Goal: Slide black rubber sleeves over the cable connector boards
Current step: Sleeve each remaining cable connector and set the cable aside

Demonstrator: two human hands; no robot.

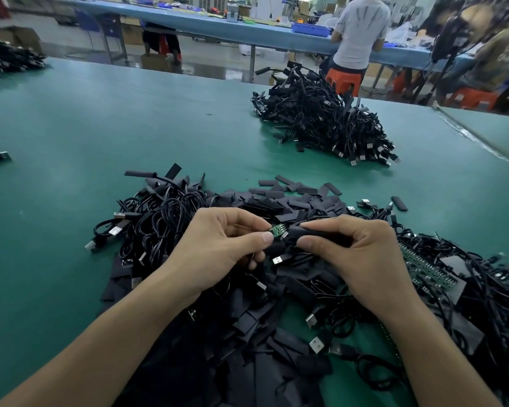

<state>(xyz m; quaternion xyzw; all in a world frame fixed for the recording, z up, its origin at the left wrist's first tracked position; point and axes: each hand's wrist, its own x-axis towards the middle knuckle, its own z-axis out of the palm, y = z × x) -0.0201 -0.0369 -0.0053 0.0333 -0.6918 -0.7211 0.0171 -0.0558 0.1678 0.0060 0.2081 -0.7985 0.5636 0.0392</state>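
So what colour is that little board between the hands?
The board is green, clearest in the head view.

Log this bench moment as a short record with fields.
left hand: pinches the small green connector board
right hand: pinches the black rubber sleeve, just right of the board
progress: board exposed, not yet covered
under the hands: loose flat black sleeves mixed with black cables
farther back: heap of black cables
surface: green table mat
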